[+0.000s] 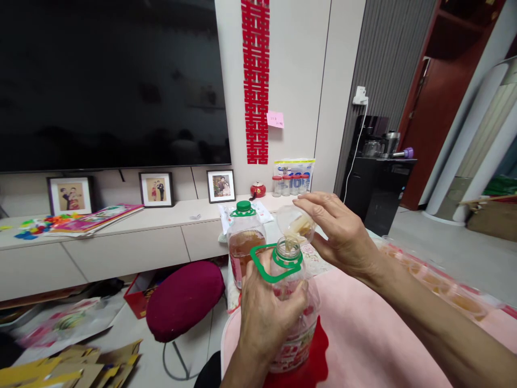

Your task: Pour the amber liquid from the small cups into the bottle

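Note:
My left hand (pixel 269 310) is wrapped round a clear plastic bottle (pixel 297 334), below its green handle ring (pixel 269 277). The bottle has no cap and stands upright on a red mat (pixel 319 350). In my right hand (pixel 339 231) a small clear cup (pixel 297 223) is tilted over the open mouth, with pale strips in it that reach down to the neck. Behind stands a second bottle (pixel 246 242) with a green cap, holding brown liquid.
A pink-covered table (pixel 355 323) lies under the bottle. To the right is a tray of cups (pixel 440 280); to the left, a maroon stool (pixel 186 299). Red-lidded jars (pixel 286 186) and photo frames stand on the cabinet (pixel 161 229) behind.

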A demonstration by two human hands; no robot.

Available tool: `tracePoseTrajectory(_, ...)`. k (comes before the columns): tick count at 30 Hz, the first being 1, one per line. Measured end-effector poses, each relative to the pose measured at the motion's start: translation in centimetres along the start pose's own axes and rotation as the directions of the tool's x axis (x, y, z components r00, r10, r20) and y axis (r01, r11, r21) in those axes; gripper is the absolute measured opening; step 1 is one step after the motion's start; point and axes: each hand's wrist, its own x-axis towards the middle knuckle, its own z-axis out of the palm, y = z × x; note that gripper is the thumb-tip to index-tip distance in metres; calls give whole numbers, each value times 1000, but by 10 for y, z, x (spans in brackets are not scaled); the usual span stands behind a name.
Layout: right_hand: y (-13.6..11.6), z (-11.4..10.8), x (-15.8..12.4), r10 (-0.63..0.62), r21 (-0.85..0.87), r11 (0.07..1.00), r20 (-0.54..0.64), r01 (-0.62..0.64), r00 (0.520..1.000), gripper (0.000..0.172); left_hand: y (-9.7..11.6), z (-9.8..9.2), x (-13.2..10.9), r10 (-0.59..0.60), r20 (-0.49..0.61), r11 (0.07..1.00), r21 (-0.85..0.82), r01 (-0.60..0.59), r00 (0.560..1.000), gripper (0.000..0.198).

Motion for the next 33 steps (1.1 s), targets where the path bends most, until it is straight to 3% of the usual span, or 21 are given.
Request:
tracePoseTrajectory(24, -12, -8, 19, -230, -144, 963, 2, 228, 973, 24, 4, 1, 0, 12, -49, 1000, -25, -13, 999, 46)
tracePoseTrajectory(29, -11, -5, 20, -233, -134, 963, 7, 232, 972, 24, 1, 2, 3, 8, -70, 1000, 0, -8, 998, 46)
tracePoseTrajectory(33, -10, 2, 16, -149, -76, 986, -36, 146, 988, 28, -4, 2, 5, 24, -69, 1000, 19, -23, 997, 49)
